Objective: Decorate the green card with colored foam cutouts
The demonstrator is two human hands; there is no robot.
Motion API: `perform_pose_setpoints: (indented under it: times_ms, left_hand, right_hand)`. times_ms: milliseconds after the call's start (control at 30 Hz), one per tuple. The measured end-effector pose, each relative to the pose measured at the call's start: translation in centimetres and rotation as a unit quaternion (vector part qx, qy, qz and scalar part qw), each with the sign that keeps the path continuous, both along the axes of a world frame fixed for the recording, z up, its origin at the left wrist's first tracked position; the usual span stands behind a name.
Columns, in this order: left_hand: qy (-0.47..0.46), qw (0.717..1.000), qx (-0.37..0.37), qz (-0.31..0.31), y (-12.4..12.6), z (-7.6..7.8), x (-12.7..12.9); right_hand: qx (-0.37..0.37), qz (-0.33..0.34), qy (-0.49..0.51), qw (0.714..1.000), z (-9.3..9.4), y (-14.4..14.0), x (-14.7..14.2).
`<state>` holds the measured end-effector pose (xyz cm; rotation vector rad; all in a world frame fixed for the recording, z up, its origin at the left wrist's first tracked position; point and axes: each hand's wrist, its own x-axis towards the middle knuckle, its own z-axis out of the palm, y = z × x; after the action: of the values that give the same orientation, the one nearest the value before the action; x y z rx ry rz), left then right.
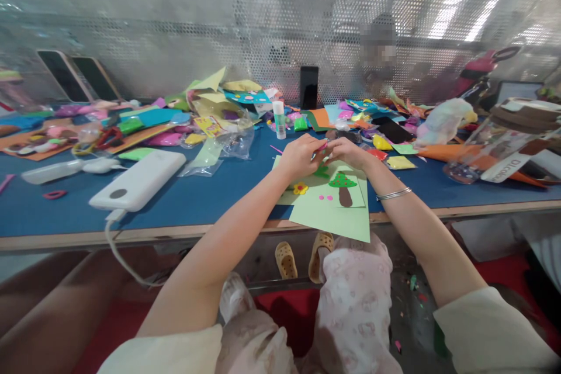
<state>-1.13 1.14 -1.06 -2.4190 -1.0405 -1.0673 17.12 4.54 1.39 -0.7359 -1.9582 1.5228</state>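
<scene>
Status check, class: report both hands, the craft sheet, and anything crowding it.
Left hand and right hand pinch a small green piece together. Green sheet bears a paper tree, overhangs table edge. Power bank lies apart, left.

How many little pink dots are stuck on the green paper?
2: two small pink dots side by side on the pale green paper sheet, between the yellow flower and the tree's brown trunk. Hands may hide others.

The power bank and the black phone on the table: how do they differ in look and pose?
The power bank is white and lies flat near the front edge of the table, with a white cable plugged in; the phone is black and stands upright at the back against the mesh wall, no cable visible. Both are flat rectangular devices, untouched by the hands.
</scene>
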Motion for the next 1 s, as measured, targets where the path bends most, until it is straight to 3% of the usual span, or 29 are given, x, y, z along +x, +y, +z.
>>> perform_pose_setpoints:
  times_ms: [200,400,700,1000]
  left_hand:
    - [-0.013,1.0,-0.023,0.006,-0.1,0.2,0.0]
    - [0.0,0.999,-0.04,0.027,-0.2,0.3,0.1]
    - [-0.004,0.999,-0.027,0.042,-0.2,0.1,0.2]
    - [-0.03,0.998,-0.059,0.001,-0.5,0.5,0.2]
  right_hand:
    - [-0.034,0.008,0.037,0.999,0.1,-0.1,-0.4]
    - [-0.054,-0.018,-0.027,0.998,0.7,-0.4,-0.2]
    - [-0.024,-0.038,-0.062,0.997,1.0,-1.1,-0.5]
    - [0.064,-0.083,-0.056,0.993,1.0,-0.9,-0.5]
